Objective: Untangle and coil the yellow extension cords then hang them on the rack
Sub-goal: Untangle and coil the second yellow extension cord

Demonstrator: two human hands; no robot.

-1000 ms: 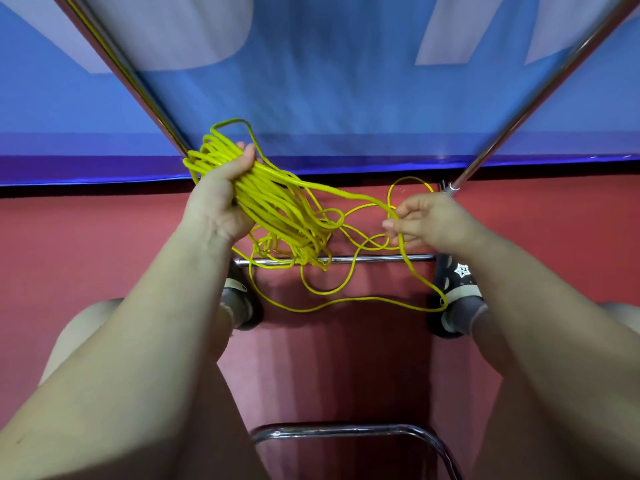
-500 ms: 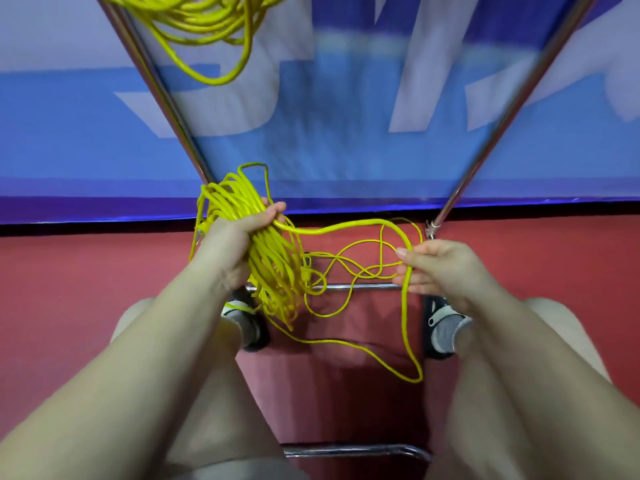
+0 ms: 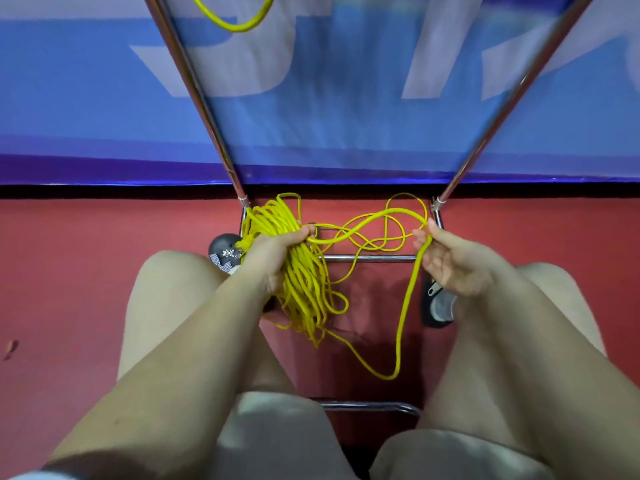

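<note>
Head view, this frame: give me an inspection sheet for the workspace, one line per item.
Surface: red floor, bare where visible.
Job's things: yellow cord bundle, partly coiled; loose strand hangs in a loop towards the floor; tangled loops between the hands.
Clutter: small scrap on the floor, left.
Hands: left hand grips the bundle; right hand pinches the loose strand.
Cables: another yellow cord hangs at top.
Surroundings: chrome rack, blue banner behind.
</note>
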